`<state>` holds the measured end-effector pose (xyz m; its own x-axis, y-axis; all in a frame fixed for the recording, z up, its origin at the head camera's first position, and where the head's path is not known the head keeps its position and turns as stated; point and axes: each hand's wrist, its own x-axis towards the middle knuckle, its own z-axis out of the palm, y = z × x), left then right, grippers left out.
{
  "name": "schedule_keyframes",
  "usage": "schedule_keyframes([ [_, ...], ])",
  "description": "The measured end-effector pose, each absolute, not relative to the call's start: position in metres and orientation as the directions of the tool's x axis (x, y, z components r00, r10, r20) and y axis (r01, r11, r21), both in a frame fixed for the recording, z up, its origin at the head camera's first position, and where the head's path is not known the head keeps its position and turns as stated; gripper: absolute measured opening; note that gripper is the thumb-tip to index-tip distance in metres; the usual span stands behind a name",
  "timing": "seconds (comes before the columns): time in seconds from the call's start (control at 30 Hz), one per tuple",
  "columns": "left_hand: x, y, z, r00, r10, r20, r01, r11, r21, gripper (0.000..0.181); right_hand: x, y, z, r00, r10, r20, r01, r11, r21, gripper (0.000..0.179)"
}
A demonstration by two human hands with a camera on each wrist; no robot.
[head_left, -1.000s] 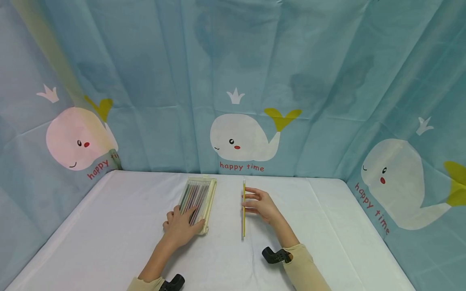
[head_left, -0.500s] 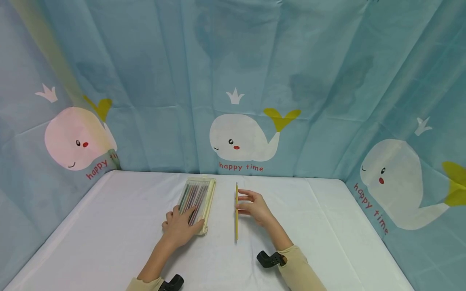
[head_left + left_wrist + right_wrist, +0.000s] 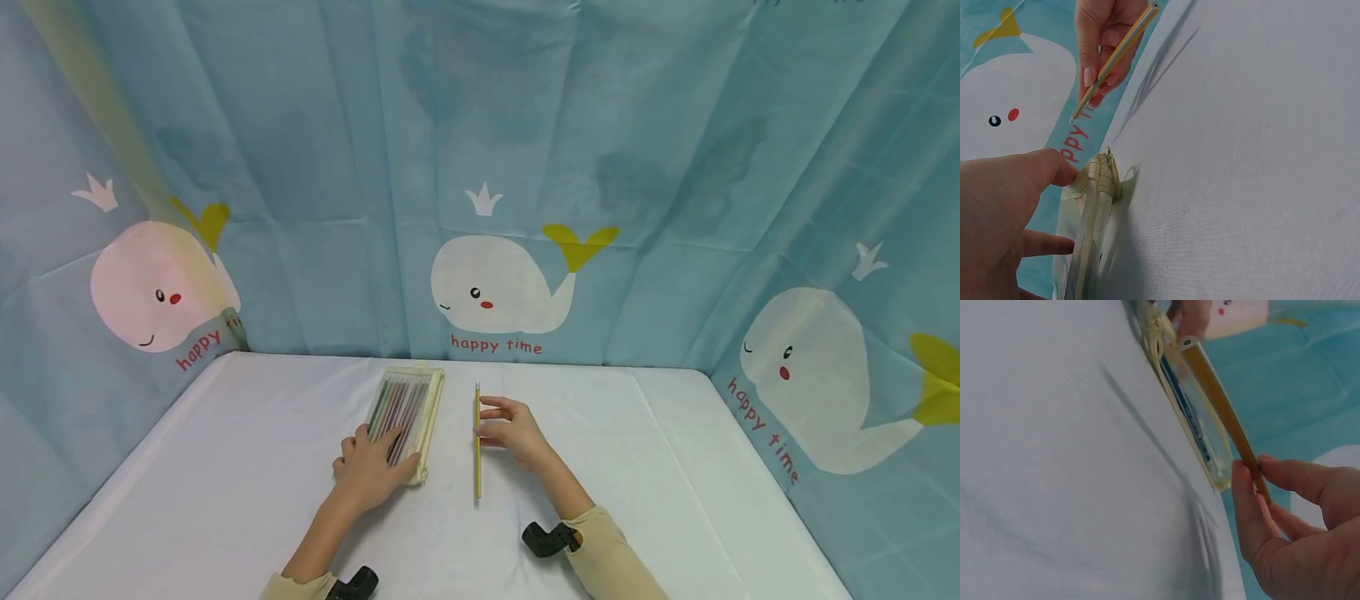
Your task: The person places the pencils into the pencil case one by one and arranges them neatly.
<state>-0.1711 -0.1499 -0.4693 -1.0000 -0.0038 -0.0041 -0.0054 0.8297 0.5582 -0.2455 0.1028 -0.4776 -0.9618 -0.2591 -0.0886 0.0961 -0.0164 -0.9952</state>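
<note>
A transparent pencil case (image 3: 431, 408) with a pale yellow zipped edge lies flat on the table, several slim coloured pens or pencils visible through its top. My left hand (image 3: 371, 471) rests on its near end, fingers spread over the top and thumb at the zipped edge. In the left wrist view, that zipper end (image 3: 1102, 172) bunches beside the thumb. To the right of the case, my right hand (image 3: 513, 432) pinches a yellow pencil (image 3: 477, 471) between thumb and fingers. The right wrist view shows the pencil's (image 3: 1225, 412) flat, unsharpened end; its shadow falls apart from it on the cloth.
A white cloth covers the table (image 3: 660, 500). Behind and at both sides hangs a blue curtain (image 3: 337, 167) printed with whales. Each wrist carries a black camera mount, such as the right one (image 3: 546, 540).
My right hand has moved left with the pencil, slightly toward me, bringing it closer to the case. The left hand and the case have stayed in place.
</note>
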Motion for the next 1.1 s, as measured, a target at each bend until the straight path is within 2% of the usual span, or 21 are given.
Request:
schedule_keyframes([
  [1.1,-0.171,-0.149,-0.470,-1.000,-0.025,0.001,-0.021,0.842,0.540,0.069,-0.262,0.065,-0.478,-0.945,-0.300,-0.126,0.129,0.011,-0.992,0.056],
])
